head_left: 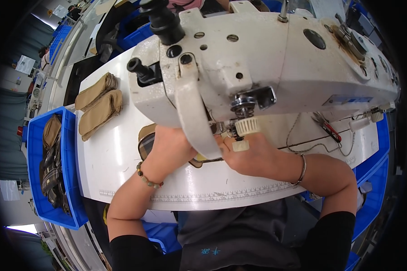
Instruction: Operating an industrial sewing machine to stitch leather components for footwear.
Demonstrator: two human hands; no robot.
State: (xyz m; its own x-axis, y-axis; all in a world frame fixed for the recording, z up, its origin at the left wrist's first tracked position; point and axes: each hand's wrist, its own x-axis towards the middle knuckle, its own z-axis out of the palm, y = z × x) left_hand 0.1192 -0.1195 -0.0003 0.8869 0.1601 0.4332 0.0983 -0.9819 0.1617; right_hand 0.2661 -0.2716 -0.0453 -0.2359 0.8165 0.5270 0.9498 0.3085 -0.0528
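In the head view, the left hand lies palm down over a tan-edged fabric piece, its grip low and its fingers bent inward; the fingertips pass behind the pale curved arm of the sewing machine, so I cannot tell whether they pinch or only press. The right hand is just beside it, fingers curled in a narrow grip below the machine's cream knobs; its fingertips are partly hidden, and what they close on cannot be told.

The fabric piece lies on the white worktop beneath the machine head, mostly covered by the left hand. A rounded tan corner points left, and another stretch of edge shows between the wrists; too much is covered to fix its long axis. To its left, two stacks of tan pieces lie side by side, long axes slanting from lower left to upper right.

A blue bin at the worktop's left edge holds a tan piece and dark plaid pieces. Red-handled snips lie right of the hands, near a cord.
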